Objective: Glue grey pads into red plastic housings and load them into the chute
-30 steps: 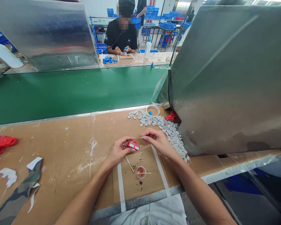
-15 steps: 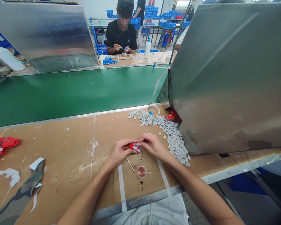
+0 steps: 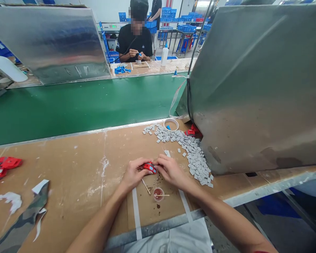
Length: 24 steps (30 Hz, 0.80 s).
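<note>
My left hand (image 3: 133, 173) is closed around a small red plastic part (image 3: 150, 167), holding it just above the brown bench (image 3: 76, 165). My right hand (image 3: 170, 169) meets it from the right, fingertips pinched against the same red part. Right below the hands lie a thin wooden stick (image 3: 146, 186) and a small cup of reddish-brown glue (image 3: 158, 194) with another stick resting across it. A heap of small grey tiles (image 3: 190, 151) spreads just right of my right hand.
A green conveyor belt (image 3: 81, 102) runs behind the bench. Large metal shields stand at the right (image 3: 255, 88) and back left (image 3: 50, 42). More red parts (image 3: 1, 166) lie far left, a tape ring (image 3: 171, 124) at the back. Another person works across the belt.
My right hand has come in from the right and closed its fingertips onto the red part. Both hands have sunk a little toward the bench.
</note>
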### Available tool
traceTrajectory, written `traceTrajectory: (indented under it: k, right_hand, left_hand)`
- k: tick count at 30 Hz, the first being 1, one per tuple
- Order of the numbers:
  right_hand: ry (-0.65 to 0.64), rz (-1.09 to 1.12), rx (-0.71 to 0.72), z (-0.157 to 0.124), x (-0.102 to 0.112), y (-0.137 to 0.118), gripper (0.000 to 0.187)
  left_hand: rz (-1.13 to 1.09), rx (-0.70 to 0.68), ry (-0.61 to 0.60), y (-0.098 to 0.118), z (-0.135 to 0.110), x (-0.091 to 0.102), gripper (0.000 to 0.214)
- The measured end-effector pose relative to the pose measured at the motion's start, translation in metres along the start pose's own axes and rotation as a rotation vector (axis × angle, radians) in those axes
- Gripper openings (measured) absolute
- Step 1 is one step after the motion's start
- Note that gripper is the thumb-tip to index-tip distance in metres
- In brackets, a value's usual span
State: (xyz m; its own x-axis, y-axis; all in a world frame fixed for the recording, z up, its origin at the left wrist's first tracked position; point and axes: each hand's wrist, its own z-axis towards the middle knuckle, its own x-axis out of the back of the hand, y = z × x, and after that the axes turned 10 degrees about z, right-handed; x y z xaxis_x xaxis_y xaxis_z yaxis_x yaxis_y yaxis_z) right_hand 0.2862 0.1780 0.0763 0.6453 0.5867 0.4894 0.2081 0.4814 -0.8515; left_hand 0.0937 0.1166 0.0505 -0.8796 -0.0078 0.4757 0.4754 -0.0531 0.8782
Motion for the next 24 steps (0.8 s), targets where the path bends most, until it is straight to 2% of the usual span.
traceTrajectory:
  k: [4, 7, 12, 15, 18, 21, 24]
  right_hand:
    - [0.061, 0.105, -0.021, 0.002, -0.006, 0.006, 0.014]
    - [0.091, 0.226, -0.047, 0.006, -0.009, 0.011, 0.011]
    - [0.025, 0.529, -0.197, 0.012, -0.005, 0.018, 0.010]
    - [0.003, 0.587, -0.248, 0.012, -0.004, 0.021, 0.015]
    - [-0.023, 0.598, -0.241, 0.012, -0.002, 0.023, 0.019]
    - [-0.113, 0.627, -0.216, 0.011, 0.002, 0.024, 0.024]
    - [-0.180, 0.651, -0.235, 0.010, 0.006, 0.025, 0.028]
  left_hand:
    - [0.027, 0.008, 0.054, -0.002, -0.002, -0.001, 0.027]
    - [0.107, -0.035, 0.095, -0.002, -0.003, 0.000, 0.026]
    - [0.175, -0.120, 0.079, 0.000, -0.001, 0.002, 0.030]
    - [0.230, -0.146, 0.071, -0.001, 0.000, 0.002, 0.026]
    - [0.360, -0.256, 0.054, -0.002, -0.002, 0.004, 0.020]
    - [0.503, -0.394, 0.052, -0.004, -0.005, 0.006, 0.022]
    - [0.626, -0.517, 0.094, -0.003, -0.006, 0.005, 0.024]
